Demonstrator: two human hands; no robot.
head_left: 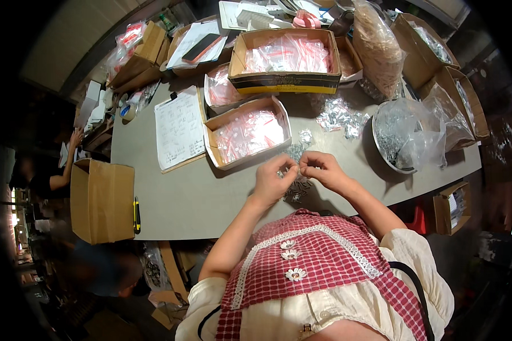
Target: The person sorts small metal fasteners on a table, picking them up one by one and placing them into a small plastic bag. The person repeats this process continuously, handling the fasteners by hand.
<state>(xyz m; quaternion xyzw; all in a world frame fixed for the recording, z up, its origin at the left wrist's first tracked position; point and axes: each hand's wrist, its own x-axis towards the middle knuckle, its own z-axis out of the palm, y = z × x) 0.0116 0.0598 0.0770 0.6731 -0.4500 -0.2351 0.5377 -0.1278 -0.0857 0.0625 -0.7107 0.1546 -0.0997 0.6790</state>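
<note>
My left hand (275, 177) and my right hand (325, 170) meet over the near part of the table. Both are closed, thumbs and fingertips pinched close together. Whatever sits between the fingertips is too small and blurred to name. Just below the hands lies a loose pile of small metal pieces (297, 192), which look like screws. Past the fingertips is a small heap of greyish metal parts (295, 151), partly covered by my hands. A low open carton (215, 156) just beyond my left hand holds many small clear bags with red edges.
Farther back stands a yellow-and-black carton (290, 83) of similar bags. Filled packets (338, 116) lie right of it. A metal bowl (379, 139) of small parts stands at the right. On the left are a clipboard (179, 128), an empty carton (102, 202) and a cutter knife (136, 215). Another person's arm (65, 170) shows far left.
</note>
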